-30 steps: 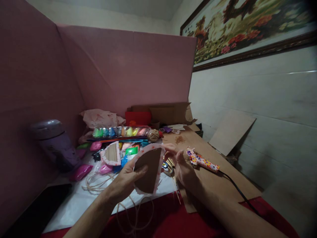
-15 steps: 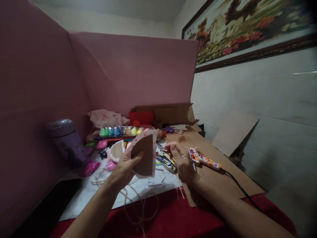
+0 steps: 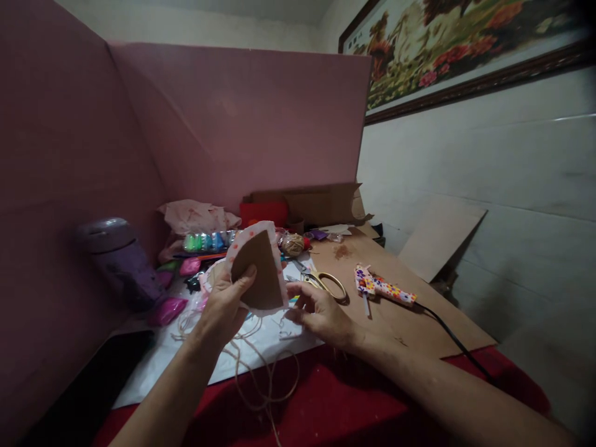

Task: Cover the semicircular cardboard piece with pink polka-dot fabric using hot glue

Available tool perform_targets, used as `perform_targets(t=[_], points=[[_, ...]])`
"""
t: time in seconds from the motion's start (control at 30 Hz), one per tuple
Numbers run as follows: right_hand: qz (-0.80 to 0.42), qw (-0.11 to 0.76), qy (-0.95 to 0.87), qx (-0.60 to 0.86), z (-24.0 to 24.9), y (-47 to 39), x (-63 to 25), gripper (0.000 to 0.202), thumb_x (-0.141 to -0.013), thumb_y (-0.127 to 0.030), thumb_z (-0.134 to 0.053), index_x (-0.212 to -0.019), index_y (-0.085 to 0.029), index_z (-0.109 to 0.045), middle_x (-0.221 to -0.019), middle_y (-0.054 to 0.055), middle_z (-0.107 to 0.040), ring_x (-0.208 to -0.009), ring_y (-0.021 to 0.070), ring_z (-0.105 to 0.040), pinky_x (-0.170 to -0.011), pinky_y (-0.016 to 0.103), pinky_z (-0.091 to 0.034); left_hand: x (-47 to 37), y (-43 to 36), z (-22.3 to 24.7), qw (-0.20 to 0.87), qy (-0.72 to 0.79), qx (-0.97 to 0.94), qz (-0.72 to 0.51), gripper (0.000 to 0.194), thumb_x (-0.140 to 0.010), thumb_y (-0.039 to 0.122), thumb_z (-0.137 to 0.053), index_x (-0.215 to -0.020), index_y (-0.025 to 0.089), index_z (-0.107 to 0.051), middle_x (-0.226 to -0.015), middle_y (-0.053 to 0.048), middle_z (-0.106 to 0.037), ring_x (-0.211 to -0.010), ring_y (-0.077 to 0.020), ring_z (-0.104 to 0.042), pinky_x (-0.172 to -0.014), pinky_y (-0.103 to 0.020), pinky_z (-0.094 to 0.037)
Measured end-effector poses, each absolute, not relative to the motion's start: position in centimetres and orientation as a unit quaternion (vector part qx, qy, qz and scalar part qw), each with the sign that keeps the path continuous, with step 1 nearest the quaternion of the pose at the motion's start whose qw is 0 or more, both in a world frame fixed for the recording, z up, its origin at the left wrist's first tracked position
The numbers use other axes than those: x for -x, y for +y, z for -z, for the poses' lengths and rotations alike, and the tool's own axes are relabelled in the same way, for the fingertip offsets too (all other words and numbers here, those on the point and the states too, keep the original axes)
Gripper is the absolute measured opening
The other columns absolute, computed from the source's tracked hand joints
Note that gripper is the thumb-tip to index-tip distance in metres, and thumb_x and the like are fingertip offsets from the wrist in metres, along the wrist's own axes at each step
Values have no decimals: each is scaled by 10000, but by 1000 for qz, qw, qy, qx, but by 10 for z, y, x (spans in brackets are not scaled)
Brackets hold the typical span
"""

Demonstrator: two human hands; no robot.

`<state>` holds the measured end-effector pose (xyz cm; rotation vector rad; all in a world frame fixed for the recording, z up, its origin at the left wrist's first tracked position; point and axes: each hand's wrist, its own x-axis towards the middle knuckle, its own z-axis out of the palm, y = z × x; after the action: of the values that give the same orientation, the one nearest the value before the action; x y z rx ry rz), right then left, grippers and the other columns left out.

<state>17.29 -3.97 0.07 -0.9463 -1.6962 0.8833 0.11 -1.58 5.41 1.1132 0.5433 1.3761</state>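
My left hand grips a curved-edged cardboard piece backed with white, orange-dotted fabric that sticks out past its edges. The thumb presses on the brown face; the fingers behind are hidden. Beside the piece's lower right corner is my right hand, fingers bent with a gap between thumb and forefinger. Nothing shows in it, and I cannot tell whether its fingertips touch the fabric. Gold-handled scissors lie just beyond this hand. A flower-patterned glue gun rests farther right on a large cardboard sheet.
Loose twine hangs over the red cloth at the front. A purple bottle stands at left near pink packets. Behind are colourful clay packs and a twine ball. A black cord trails from the glue gun.
My right hand has moved left and down, from near the scissors to the fabric-backed piece's lower right corner. The piece has shifted slightly left and tilted. The camera view has shifted a little.
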Motion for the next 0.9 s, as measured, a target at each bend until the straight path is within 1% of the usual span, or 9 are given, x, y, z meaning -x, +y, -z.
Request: perform_targets(t=[0.1, 0.2, 0.3, 0.4, 0.47, 0.67, 0.8, 0.9], points=[[-439, 465, -674, 370, 4, -37, -171, 329, -729, -300, -654, -1027, -183, -582, -711, -11, -565, -535, 87, -511, -445, 187, -422, -4, -19, -56, 601, 222, -475, -603, 407, -744, 219, -633, -1142, 266, -565, -1015, -20, -693, -959, -221, -621, -841, -358, -489], [-512, 460, -635, 351, 6, -34, -167, 289, -706, -360, -662, -897, -170, -557, -642, -39, -542, -454, 74, -486, -374, 173, -405, -6, -21, -57, 587, 228, -454, -631, 430, -729, 199, -651, -1142, 279, -563, -1011, 4, -696, -947, -193, -625, -847, -317, -486], [-529, 477, -616, 338, 4, -32, -164, 297, -684, -409, -671, -754, -164, -518, -591, -47, -532, -443, 68, -477, -357, 157, -383, -6, -20, -56, 586, 229, -450, -634, 445, -729, 199, -655, -1155, 279, -556, -1015, -2, -696, -955, -184, -623, -849, -298, -483], [-519, 489, -618, 331, 1, -32, -163, 307, -710, -436, -639, -686, -157, -514, -534, -54, -511, -412, 52, -427, -341, 144, -334, -6, -20, -55, 595, 223, -457, -623, 452, -737, 222, -647, -1175, 270, -546, -1029, -23, -692, -977, -217, -616, -865, -348, -479], [-511, 488, -625, 332, 1, -32, -163, 306, -728, -441, -620, -680, -155, -524, -517, -56, -500, -403, 51, -407, -342, 149, -325, -6, -19, -54, 592, 220, -457, -626, 471, -730, 221, -653, -1185, 270, -540, -1010, -25, -698, -975, -228, -618, -864, -365, -481], [-490, 477, -639, 351, 6, -31, -165, 291, -753, -431, -594, -684, -157, -523, -577, -37, -512, -431, 64, -419, -364, 173, -317, -6, -19, -53, 581, 246, -451, -631, 496, -702, 220, -682, -1175, 290, -550, -968, -4, -711, -943, -209, -631, -846, -330, -493], [-396, 484, -687, 371, 4, -35, -170, 235, -760, -387, -609, -779, -156, -568, -677, -15, -533, -579, 95, -472, -493, 199, -361, -5, -19, -53, 586, 250, -456, -621, 494, -690, 236, -692, -1164, 283, -563, -969, -12, -712, -903, -211, -645, -849, -338, -488], [-329, 502, -697, 393, 1, -40, -172, 213, -806, -374, -566, -850, -166, -579, -697, -10, -536, -612, 107, -469, -530, 215, -355, -5, -21, -54, 601, 235, -460, -610, 470, -706, 233, -678, -1161, 280, -567, -968, -15, -712, -911, -207, -642, -857, -336, -484]])
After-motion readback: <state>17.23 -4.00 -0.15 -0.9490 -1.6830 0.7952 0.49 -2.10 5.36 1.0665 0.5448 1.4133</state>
